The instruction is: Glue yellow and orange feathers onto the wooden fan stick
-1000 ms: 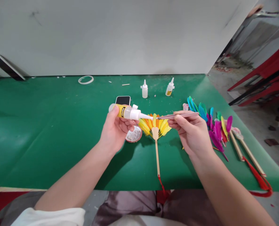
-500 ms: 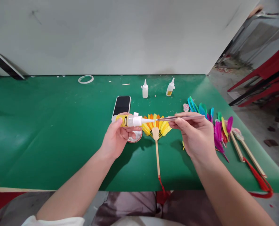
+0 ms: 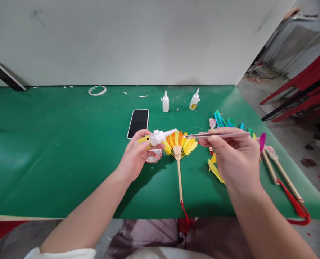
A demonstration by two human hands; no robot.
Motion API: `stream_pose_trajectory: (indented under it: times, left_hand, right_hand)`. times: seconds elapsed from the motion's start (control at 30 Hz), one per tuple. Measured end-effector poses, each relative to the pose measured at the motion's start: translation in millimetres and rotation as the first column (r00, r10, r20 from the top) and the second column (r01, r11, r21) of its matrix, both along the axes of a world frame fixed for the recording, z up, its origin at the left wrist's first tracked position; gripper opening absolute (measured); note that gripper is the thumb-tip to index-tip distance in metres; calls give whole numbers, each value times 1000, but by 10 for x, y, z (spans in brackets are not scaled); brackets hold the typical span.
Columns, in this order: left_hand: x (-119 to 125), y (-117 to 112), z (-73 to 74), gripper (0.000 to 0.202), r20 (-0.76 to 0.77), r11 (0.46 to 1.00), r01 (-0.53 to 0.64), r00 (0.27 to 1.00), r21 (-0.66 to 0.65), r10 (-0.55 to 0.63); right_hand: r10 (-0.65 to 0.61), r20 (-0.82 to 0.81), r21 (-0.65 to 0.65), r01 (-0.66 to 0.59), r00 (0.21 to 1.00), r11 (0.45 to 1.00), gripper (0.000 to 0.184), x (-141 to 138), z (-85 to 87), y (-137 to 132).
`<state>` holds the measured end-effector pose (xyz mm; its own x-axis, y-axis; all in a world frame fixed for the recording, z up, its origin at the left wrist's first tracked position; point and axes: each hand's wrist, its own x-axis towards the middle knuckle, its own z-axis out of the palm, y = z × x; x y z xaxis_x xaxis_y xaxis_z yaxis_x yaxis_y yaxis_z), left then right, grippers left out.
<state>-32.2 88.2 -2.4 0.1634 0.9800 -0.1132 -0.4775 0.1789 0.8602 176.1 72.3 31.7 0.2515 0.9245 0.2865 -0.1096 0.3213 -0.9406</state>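
My left hand (image 3: 134, 158) is closed around a glue bottle (image 3: 156, 138) with a yellow label, its nozzle tilted up to the right. A pair of tweezers (image 3: 216, 135) is pinched in my right hand (image 3: 234, 154), tips pointing left. Something tiny and pale may sit at the tips; it is too small to make out. Below the nozzle and tips lies a feather fan (image 3: 177, 153) with yellow and orange feathers, a wooden handle and a red tassel (image 3: 186, 214). A small round dish (image 3: 154, 156) is partly hidden behind my left fingers.
A phone (image 3: 138, 122) lies behind my left hand. Two small bottles (image 3: 165, 102) (image 3: 194, 100) stand farther back, near a white ring (image 3: 97, 90). Loose yellow feathers (image 3: 216, 171), coloured feathers (image 3: 231, 122) and wooden handles (image 3: 288, 178) lie to the right.
The bottle's nozzle has tilted upward and parted from the tweezer tips. My right hand has moved right with the tweezers, uncovering yellow feathers beside it.
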Motion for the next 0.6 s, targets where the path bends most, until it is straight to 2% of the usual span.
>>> stream_pose_trajectory:
  times: [0.1,0.2,0.27,0.33,0.37,0.5,0.6]
  left_hand:
    - [-9,21,-26,27,23,998,-64,998,-21,65]
    - [-28,53,-57,29,75,992,-121,989,-34,124]
    - [-33,76,-76,29,107,990,-137,984,-45,141]
    - [-31,97,-95,28,110,988,-145,983,-51,150]
    - [-28,106,-103,29,102,987,-152,982,-48,156]
    - [-28,125,-125,26,64,981,-191,979,-14,192]
    - [-37,124,-120,21,58,975,-219,974,31,217]
  right_hand:
    - [-41,-7,32,41,999,999,8,102,117,-43]
    - [-202,-8,125,202,979,971,9,281,184,-21]
    - [-308,36,125,301,951,945,9,396,158,22]
    - [-412,112,153,394,904,906,9,466,58,70]
    - [-412,181,135,392,893,910,9,480,-17,90]
    - [-221,464,-38,269,858,962,9,452,-379,117]
    - [-124,586,-64,198,801,978,9,439,-589,89]
